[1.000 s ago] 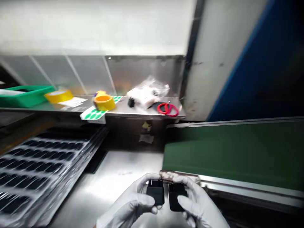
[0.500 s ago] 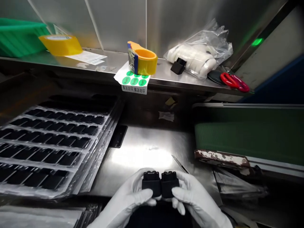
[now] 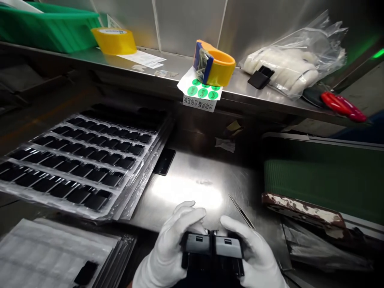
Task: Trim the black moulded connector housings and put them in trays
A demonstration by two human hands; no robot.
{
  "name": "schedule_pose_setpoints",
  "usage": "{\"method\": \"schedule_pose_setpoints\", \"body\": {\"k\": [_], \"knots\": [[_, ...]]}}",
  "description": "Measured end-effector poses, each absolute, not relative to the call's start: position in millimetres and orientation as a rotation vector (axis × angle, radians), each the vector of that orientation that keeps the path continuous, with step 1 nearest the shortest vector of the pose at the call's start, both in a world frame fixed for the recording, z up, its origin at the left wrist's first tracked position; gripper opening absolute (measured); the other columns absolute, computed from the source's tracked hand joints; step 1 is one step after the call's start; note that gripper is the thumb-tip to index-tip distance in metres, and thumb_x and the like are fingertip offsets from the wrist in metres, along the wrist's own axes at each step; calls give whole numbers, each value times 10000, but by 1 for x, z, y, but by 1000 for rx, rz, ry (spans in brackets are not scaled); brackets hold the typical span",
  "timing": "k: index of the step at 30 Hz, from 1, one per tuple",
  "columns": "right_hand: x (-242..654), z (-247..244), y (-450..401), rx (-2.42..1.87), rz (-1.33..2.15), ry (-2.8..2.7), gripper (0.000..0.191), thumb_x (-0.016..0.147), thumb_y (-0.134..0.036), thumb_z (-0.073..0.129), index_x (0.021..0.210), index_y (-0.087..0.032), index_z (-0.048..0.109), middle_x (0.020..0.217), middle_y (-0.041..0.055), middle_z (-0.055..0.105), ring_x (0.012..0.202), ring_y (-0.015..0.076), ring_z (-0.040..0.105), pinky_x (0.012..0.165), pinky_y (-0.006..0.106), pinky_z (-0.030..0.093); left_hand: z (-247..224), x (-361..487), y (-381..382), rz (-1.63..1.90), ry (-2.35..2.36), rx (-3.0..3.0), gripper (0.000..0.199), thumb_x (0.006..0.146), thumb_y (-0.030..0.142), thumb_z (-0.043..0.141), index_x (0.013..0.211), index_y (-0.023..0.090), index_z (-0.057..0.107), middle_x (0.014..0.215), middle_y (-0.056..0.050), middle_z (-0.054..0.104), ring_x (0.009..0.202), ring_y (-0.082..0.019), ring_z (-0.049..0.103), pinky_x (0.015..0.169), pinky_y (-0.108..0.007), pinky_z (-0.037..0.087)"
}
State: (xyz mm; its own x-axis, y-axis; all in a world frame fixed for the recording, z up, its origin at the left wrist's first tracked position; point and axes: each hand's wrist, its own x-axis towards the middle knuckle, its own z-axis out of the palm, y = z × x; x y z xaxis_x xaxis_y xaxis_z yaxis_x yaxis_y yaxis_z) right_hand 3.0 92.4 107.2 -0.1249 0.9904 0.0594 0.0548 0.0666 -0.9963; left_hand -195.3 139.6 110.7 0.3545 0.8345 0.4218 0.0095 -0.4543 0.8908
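Observation:
My left hand (image 3: 171, 244), in a white glove, is closed round a small black plastic block (image 3: 198, 243) with a rectangular slot in its top face. A matching black block (image 3: 228, 246) sits in my right hand (image 3: 259, 252), gloved too. The two blocks are side by side, their slotted faces turned up, and their lower parts fall into shadow. Thin metal tweezers (image 3: 241, 212) lie on the steel bench just beyond my right hand. To the left, a clear plastic tray (image 3: 115, 200) holds rows of similar black pieces, on top of a stack of trays.
More clear trays (image 3: 45, 244) lie lower left, with one black piece (image 3: 86, 273) on them. A dark flat slab (image 3: 164, 161) rests by the stack. Right stands a green conveyor belt (image 3: 324, 180). The shelf bears a tape dispenser (image 3: 222, 68), bagged gloves (image 3: 282, 68), red-handled scissors (image 3: 342, 105) and a green bin (image 3: 60, 30).
Both blocks have been tipped, so their slotted faces now show instead of their pronged ends. My fingers have shifted round their sides. The view has swung left, bringing the lower trays into sight.

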Motion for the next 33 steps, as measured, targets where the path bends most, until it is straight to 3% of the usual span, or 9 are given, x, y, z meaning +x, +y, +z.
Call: {"method": "schedule_pose_setpoints", "body": {"k": [5,12,17,21,24,26,29,31,33], "knots": [[0,121,100,-980,1248,-1414,558,829,-164,630,1316,-401,493,886,3,652,716,141,630,648,261,538,113,-196,139,1269,717,1905,608,824,266,646,1355,186,361,769,-18,678,785,-206,630,1055,-485,343],[-7,112,90,-932,1174,-1457,557,847,-118,576,1347,-330,452,894,26,626,771,171,624,680,316,539,117,-200,136,1358,739,2013,626,791,110,635,1351,186,366,788,18,692,792,-182,633,1071,-453,350],[-6,106,87,-860,1161,-1484,485,802,-144,655,1231,-351,561,923,19,647,833,193,634,738,338,515,115,-207,138,1278,562,2002,307,857,255,635,1161,240,594,781,-4,675,788,-195,606,1049,-471,339],[-12,54,87,-1164,1333,-1134,280,766,-253,709,1004,-279,564,923,7,644,873,212,646,785,360,527,103,-215,133,900,541,1438,278,805,443,676,950,207,701,749,-40,639,716,-198,585,799,-390,478],[-17,-11,89,-1463,1210,-1141,193,845,-298,577,1015,-226,524,974,49,657,930,234,642,876,414,512,89,-224,125,664,681,964,386,635,402,832,912,192,664,769,-14,612,674,-165,541,602,-262,445],[-17,-48,86,-1594,1105,-1193,240,826,-281,582,1053,-204,567,1081,94,660,1069,284,600,982,483,439,82,-231,121,592,685,855,365,634,380,830,898,189,666,722,-6,605,644,-163,532,578,-253,429],[-6,-77,73,-1762,954,-1266,248,778,-289,632,1009,-202,653,1242,115,617,1297,339,428,1107,527,288,80,-239,122,577,597,819,210,783,421,676,812,213,698,574,-12,575,620,-220,580,589,-318,468],[11,-78,67,-1851,874,-1298,275,803,-338,601,1029,-195,663,1274,115,598,1301,320,427,1114,497,297,82,-243,123,589,480,806,232,795,451,650,813,226,706,574,-28,600,696,-271,628,634,-366,500],[34,-73,70,-1964,767,-1286,376,858,-372,510,1151,-157,603,1299,140,565,1264,292,462,1108,466,313,85,-247,122,600,380,804,319,723,474,726,892,204,702,732,-76,677,846,-318,649,694,-394,519]]}}
